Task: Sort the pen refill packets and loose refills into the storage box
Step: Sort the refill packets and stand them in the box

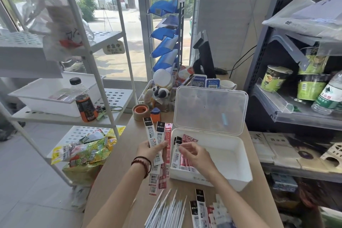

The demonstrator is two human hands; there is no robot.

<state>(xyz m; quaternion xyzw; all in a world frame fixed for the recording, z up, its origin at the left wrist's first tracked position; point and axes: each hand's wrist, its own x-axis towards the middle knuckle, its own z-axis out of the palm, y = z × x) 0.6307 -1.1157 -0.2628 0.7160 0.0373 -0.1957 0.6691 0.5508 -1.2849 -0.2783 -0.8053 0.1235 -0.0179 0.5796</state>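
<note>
- Well, the left hand (150, 151) has its grip curled round a fan of packets (157, 144), black-topped white ones and red ones. It holds them above the worktop (118, 181) at nine o'clock of the storage box (231, 176).
- Meanwhile the right hand (196, 155) is over the box's nine-o'clock side. Its grip is drawn together, thumb and fingertips pinching the top of the boxed packets (182, 155) that stand in a row against that wall.
- The step looks like seating one packet into that row. It is best slid flat against its neighbours, black with black and red with red, so the row packs tight and the bare three-o'clock half is left for the rest.
- From the fan, one packet at a time seems wise. The lower ones droop toward the worktop, and a firmer thumb across them would likely stop a slip.
- The loose refills (166, 209) lie bundled at six o'clock of the box, near the worktop's edge, with spare packets (200, 207) just beside them at their three o'clock.
- Those refills are thin and pointed, so they will probably roll. They are better gathered as one bundle and laid lengthwise.
- The clear lid (211, 109) stands open at twelve o'clock, out of the hands' way.
</note>
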